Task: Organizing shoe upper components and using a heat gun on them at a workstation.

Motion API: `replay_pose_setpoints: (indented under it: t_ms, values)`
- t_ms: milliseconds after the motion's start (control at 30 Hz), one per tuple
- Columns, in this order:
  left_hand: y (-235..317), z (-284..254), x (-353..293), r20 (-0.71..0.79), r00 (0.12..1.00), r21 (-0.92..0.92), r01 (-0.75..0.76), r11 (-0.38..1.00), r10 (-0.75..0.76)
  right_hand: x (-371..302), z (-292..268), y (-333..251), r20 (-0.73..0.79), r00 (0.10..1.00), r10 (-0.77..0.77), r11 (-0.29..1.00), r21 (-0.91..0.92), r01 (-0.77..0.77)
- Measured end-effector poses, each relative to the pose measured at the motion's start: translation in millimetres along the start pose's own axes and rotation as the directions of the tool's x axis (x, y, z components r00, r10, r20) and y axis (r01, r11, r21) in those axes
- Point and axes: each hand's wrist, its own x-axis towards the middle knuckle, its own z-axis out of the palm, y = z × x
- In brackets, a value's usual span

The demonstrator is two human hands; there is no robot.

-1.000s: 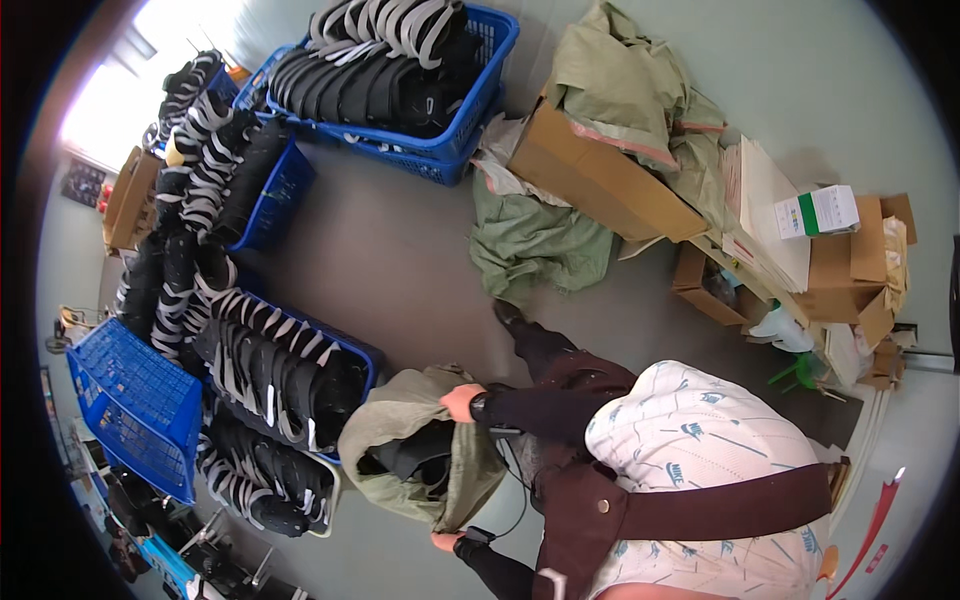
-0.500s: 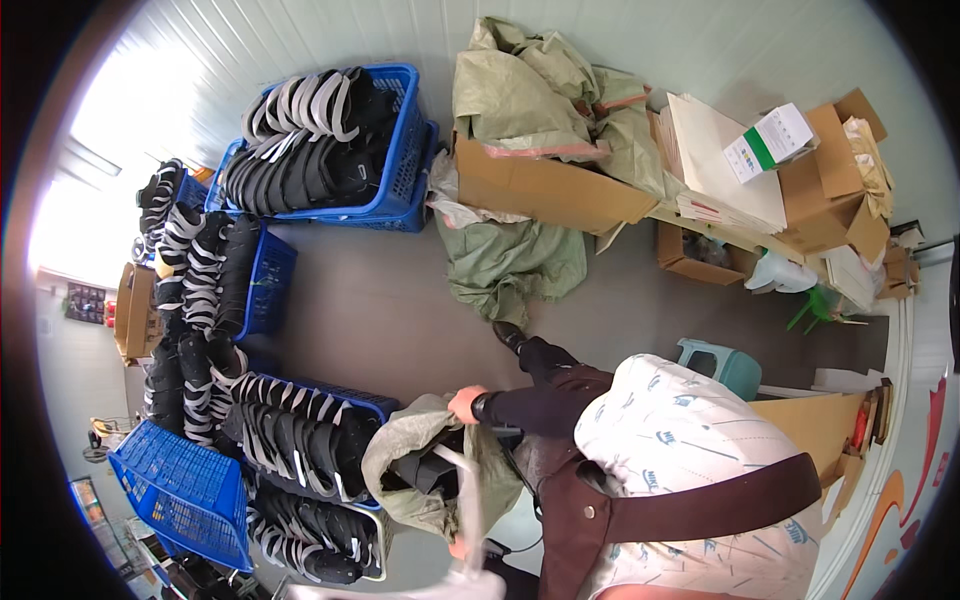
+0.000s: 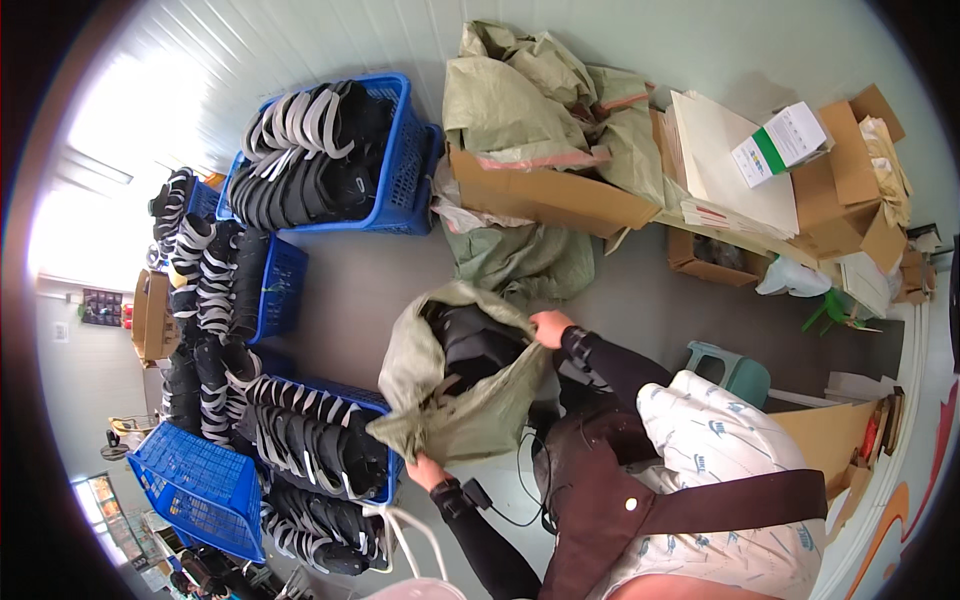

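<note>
A grey-green woven sack (image 3: 400, 350) hangs wide open in front of me. My right hand (image 3: 549, 328) is closed on the far right edge of its mouth. Lower down, my left hand (image 3: 428, 472) grips the near edge. Black pieces (image 3: 470, 345) lie inside the sack; their full shape is hidden by its folds. Just left of the sack stands a blue basket (image 3: 375, 400) packed with rows of black and pale curved pieces (image 3: 315, 445), which look like shoe parts. At the bottom, a pale looped frame (image 3: 435, 545) is partly cut off.
More blue baskets (image 3: 395, 150) of similar pieces line the left and back. A tilted blue basket (image 3: 195, 490) lies at lower left. Sacks (image 3: 510, 100) lie on a cardboard box (image 3: 550, 190) by the wall. A teal stool (image 3: 735, 380) stands to the right, below open cartons (image 3: 840, 195).
The sack has risen and turned, and its mouth is spread wider. My right hand moved up and right; my left hand came into view on the rim. The pale frame moved down and left.
</note>
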Motion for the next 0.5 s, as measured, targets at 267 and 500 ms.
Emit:
replay_pose_setpoints:
  t_ms: [267,500]
  values:
    - [12.9,250.5,4.5,0.324,0.932,-0.144,0.22,0.965,-0.164,81.2,-183.6,116.5,-0.478,0.866,0.146,0.989,0.039,-0.145]
    - [-34.9,360.5,-23.2,0.493,0.849,0.056,0.187,0.981,-0.191,164.6,-223.1,149.0,-0.455,0.806,0.379,0.923,0.119,-0.367]
